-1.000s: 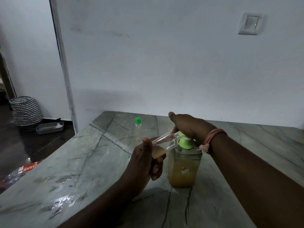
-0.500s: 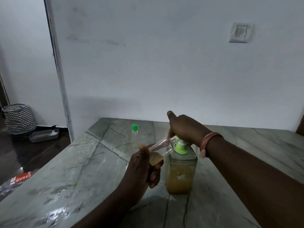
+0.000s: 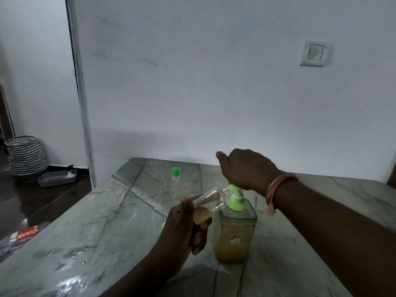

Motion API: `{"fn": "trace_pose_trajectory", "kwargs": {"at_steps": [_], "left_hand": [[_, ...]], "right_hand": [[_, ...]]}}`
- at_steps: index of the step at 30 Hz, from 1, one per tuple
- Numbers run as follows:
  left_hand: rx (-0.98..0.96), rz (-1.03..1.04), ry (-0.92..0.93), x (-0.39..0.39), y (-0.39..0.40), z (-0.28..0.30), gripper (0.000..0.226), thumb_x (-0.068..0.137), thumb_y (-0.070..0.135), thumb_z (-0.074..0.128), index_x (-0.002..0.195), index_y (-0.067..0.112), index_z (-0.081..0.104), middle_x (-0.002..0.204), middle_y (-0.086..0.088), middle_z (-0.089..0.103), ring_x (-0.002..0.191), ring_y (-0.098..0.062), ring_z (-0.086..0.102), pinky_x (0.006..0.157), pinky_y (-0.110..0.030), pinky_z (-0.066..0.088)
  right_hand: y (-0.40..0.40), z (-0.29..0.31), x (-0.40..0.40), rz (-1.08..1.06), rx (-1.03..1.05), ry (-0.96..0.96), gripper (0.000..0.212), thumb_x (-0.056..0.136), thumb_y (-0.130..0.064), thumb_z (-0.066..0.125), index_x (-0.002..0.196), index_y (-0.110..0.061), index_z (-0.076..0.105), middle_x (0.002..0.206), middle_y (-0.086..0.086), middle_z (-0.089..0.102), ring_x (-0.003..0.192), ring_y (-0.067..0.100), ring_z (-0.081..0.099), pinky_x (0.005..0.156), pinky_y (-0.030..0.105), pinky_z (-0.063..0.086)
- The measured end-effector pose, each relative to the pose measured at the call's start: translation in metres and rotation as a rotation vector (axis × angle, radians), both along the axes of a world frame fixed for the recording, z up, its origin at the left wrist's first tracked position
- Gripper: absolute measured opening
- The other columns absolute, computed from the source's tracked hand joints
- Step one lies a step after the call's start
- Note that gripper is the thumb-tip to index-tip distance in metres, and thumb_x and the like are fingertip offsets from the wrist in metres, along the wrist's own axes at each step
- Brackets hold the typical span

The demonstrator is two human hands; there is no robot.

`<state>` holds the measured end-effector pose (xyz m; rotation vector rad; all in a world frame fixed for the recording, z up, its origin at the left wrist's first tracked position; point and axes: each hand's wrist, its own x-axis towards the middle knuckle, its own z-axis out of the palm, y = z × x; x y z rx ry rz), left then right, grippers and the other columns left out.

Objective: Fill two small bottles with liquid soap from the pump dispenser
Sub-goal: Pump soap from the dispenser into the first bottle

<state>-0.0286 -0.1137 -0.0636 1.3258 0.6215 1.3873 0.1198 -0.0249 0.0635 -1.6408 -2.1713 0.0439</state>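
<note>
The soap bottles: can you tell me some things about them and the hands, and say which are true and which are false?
1. The left hand holds a small clear bottle tilted toward the pump. True.
2. The right hand rests on top of the green pump of the dispenser. True.
3. The small bottle in the hand is full to the brim. False: soap fills only its lower part.
4. The green-capped bottle stands right beside the dispenser, touching it. False: it stands apart, farther back on the table.
5. The dispenser is empty. False: it holds plenty of amber soap.
</note>
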Motion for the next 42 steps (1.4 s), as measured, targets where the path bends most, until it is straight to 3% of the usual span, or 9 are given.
{"fn": "trace_pose_trajectory", "kwargs": {"at_steps": [3,8,10,12,17,23,31,37,42], "left_hand": [[-0.008,0.016,-0.003,-0.001,0.002,0.000,0.090,0.064,0.090,0.056,0.127,0.027,0.065,0.070,-0.006,0.049,0.048,-0.012,0.034,0.044,-0.020,0.035],[-0.014,0.017,0.001,-0.001,0.003,-0.003,0.091,0.063,0.091,0.054,0.127,0.026,0.066,0.069,-0.004,0.049,0.048,-0.010,0.034,0.042,-0.021,0.034],[-0.012,0.034,0.018,0.001,0.002,-0.003,0.094,0.062,0.092,0.054,0.127,0.026,0.065,0.070,-0.005,0.049,0.048,-0.010,0.035,0.042,-0.021,0.035],[-0.013,0.027,0.010,0.002,0.001,-0.003,0.095,0.061,0.092,0.056,0.128,0.025,0.065,0.070,-0.005,0.049,0.047,-0.010,0.036,0.042,-0.020,0.035],[-0.021,0.027,-0.001,-0.001,0.004,-0.003,0.095,0.062,0.090,0.056,0.127,0.022,0.066,0.069,-0.005,0.048,0.047,-0.010,0.035,0.042,-0.020,0.035],[-0.020,0.022,-0.003,0.002,0.002,-0.002,0.093,0.063,0.089,0.056,0.128,0.023,0.065,0.069,-0.004,0.049,0.047,-0.009,0.036,0.041,-0.021,0.036],[-0.007,0.010,-0.018,0.001,0.003,-0.002,0.089,0.065,0.089,0.055,0.127,0.025,0.067,0.070,-0.005,0.049,0.047,-0.009,0.035,0.041,-0.020,0.036],[0.008,0.012,-0.011,0.002,-0.001,0.000,0.086,0.064,0.090,0.055,0.123,0.028,0.068,0.071,-0.006,0.049,0.048,-0.010,0.035,0.042,-0.021,0.036],[-0.002,0.010,-0.025,0.000,0.000,0.000,0.091,0.065,0.089,0.055,0.126,0.023,0.067,0.070,-0.004,0.050,0.047,-0.009,0.036,0.041,-0.021,0.035]], "right_hand": [[0.001,-0.016,0.000,0.004,0.017,0.024,0.062,0.098,-0.060,0.026,0.070,-0.015,0.058,0.086,0.011,0.070,0.085,0.031,0.065,0.086,0.041,0.051],[-0.008,-0.010,0.000,-0.003,-0.066,-0.018,0.059,0.100,-0.060,0.025,0.063,-0.018,0.042,0.071,0.005,0.053,0.081,0.029,0.057,0.080,0.036,0.045],[-0.010,-0.004,-0.001,0.020,-0.144,-0.057,0.051,0.103,-0.054,0.025,0.063,-0.025,0.036,0.082,0.007,0.056,0.088,0.029,0.056,0.083,0.035,0.042],[-0.007,0.001,-0.002,0.022,-0.172,-0.039,0.049,0.104,-0.052,0.026,0.063,-0.026,0.031,0.076,0.003,0.051,0.078,0.024,0.053,0.080,0.033,0.038],[0.003,-0.017,0.002,0.107,-0.042,0.020,0.064,0.101,-0.060,0.026,0.054,-0.018,0.039,0.056,0.002,0.044,0.053,0.019,0.043,0.067,0.033,0.038],[0.002,-0.009,0.005,0.055,-0.112,-0.051,0.057,0.101,-0.059,0.026,0.060,-0.020,0.035,0.064,0.001,0.042,0.067,0.022,0.047,0.075,0.032,0.037],[0.003,-0.017,0.004,0.026,-0.148,0.000,0.060,0.101,-0.058,0.021,0.058,-0.020,0.038,0.061,0.000,0.041,0.057,0.015,0.041,0.078,0.035,0.040],[-0.003,0.001,-0.005,-0.024,-0.093,-0.207,0.059,0.099,-0.063,0.017,0.064,-0.021,0.038,0.083,0.003,0.051,0.097,0.028,0.059,0.086,0.038,0.041],[0.000,-0.015,0.001,0.004,-0.103,-0.035,0.061,0.099,-0.063,0.018,0.061,-0.021,0.041,0.068,0.002,0.049,0.080,0.026,0.054,0.083,0.037,0.044]]}}
